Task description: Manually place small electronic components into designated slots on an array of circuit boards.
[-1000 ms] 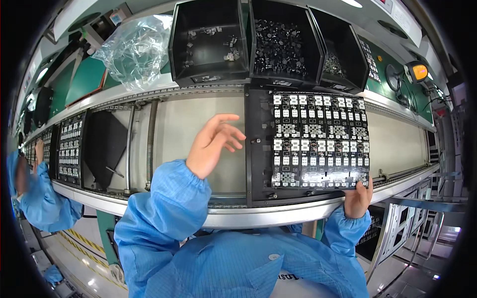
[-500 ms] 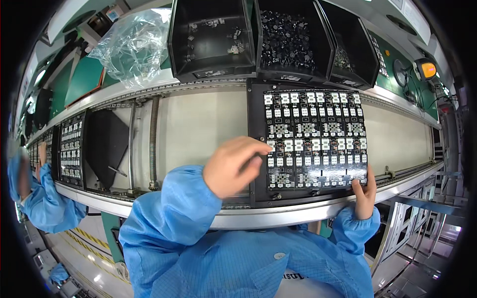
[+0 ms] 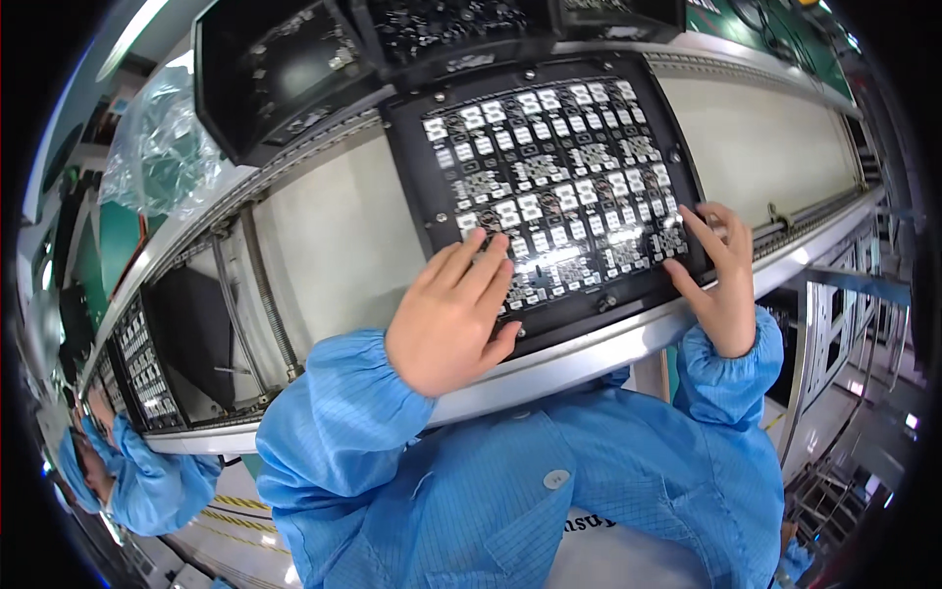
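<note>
A dark circuit board panel with rows of white components lies in a black carrier tray on the conveyor. My left hand rests over the panel's near left corner, its fingers stretched out onto the board and its thumb apart near the tray's front edge. At the near right corner, my right hand has its fingers and thumb apart, with fingertips on or just above the panel's edge. Neither hand shows anything held.
Black bins with small metal parts and small dark parts stand behind the conveyor. A clear plastic bag lies left of them. A metal rail runs in front. Leftward, a co-worker's blue sleeve is near another board panel.
My left hand has come down onto the panel and opened flat. My right hand's fingers have spread at the right edge. The whole view has tilted and shifted, with the bins now higher.
</note>
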Demonstrator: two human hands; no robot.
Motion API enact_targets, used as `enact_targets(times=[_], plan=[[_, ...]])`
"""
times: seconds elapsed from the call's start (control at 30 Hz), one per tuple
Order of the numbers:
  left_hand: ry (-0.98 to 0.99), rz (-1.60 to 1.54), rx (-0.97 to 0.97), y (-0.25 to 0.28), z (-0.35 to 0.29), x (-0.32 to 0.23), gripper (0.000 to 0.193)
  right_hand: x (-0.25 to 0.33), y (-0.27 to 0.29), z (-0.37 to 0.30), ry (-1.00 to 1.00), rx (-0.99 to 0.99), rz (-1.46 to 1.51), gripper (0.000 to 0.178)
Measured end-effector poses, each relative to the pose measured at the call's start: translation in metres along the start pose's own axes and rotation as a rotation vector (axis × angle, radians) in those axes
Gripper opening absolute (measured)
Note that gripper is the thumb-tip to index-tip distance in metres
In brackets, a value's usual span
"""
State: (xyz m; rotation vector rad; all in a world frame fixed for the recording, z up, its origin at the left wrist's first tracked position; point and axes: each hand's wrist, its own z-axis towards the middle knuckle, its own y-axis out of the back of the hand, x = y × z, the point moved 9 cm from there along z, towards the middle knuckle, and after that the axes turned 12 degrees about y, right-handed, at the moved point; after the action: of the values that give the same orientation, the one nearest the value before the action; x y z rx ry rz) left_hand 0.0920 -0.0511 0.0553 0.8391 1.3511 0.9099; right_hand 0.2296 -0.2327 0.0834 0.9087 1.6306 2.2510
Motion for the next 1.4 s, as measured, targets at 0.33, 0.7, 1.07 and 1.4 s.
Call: enact_targets(times=[0.33,0.7,1.07,1.4], plan=[[0.024,0.001,0.173,-0.004,0.000,-0.004,0.068,0.053,-0.040,0.005,0.358,0.139,0.167,0.045],[-0.026,0.141,0.191,-0.007,0.002,-0.003,0.070,0.000,-0.004,0.005,0.294,0.118,0.339,0.047],[-0.197,0.336,-0.028,-0.003,0.006,-0.011,0.053,-0.052,-0.006,-0.004,0.286,0.193,0.240,0.044],[-0.124,0.036,-0.159,0.042,0.048,0.025,0.033,-0.020,0.026,0.041,0.449,0.093,0.138,0.023]])
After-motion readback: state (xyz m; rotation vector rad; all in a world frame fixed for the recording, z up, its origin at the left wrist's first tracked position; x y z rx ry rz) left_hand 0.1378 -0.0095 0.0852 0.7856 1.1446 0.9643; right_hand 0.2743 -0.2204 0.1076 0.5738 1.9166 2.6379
